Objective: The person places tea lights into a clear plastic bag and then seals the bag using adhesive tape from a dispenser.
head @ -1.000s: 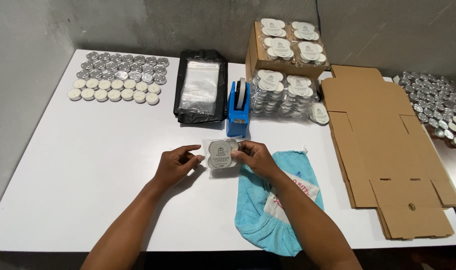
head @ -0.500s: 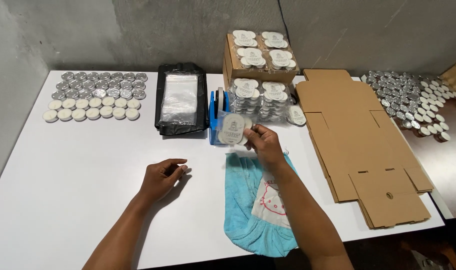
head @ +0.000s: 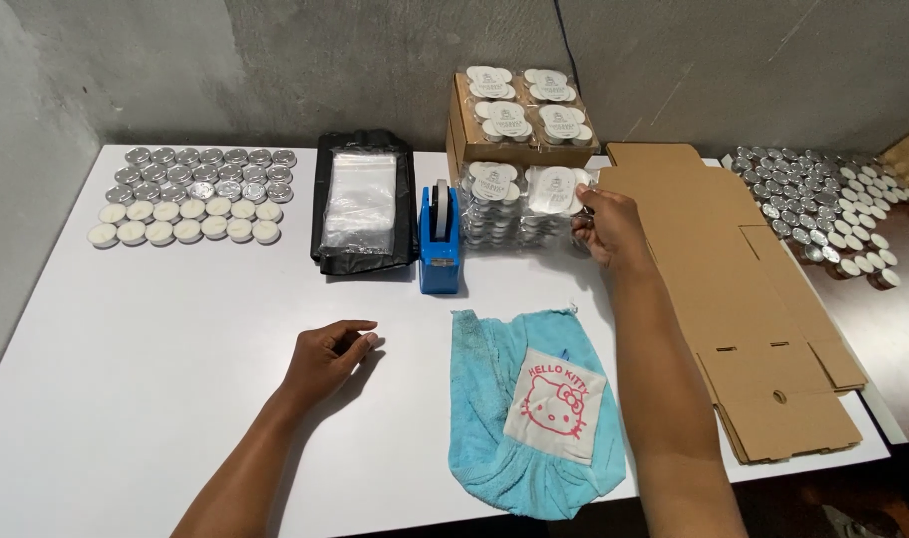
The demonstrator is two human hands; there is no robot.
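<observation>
My right hand (head: 606, 225) reaches to the back of the white table (head: 155, 349) and grips a clear packet of tealight candles (head: 554, 190), which it holds against the stacks of similar packets (head: 494, 204). More packets fill a brown cardboard box (head: 519, 115) behind them. My left hand (head: 327, 356) rests on the table with fingers loosely curled and holds nothing. A blue towel with a pink cartoon patch (head: 534, 408) lies between my arms.
A blue tape dispenser (head: 439, 239) stands left of the stacks, beside a black tray of clear plastic bags (head: 363, 199). Loose tealights (head: 190, 194) sit in rows at the far left; more tealights (head: 823, 204) lie at the right. Flattened cardboard boxes (head: 744, 289) lie on the right side.
Both hands held the packet over the towel; my left hand let go and dropped to the table. My right hand carried the packet back to the stacks.
</observation>
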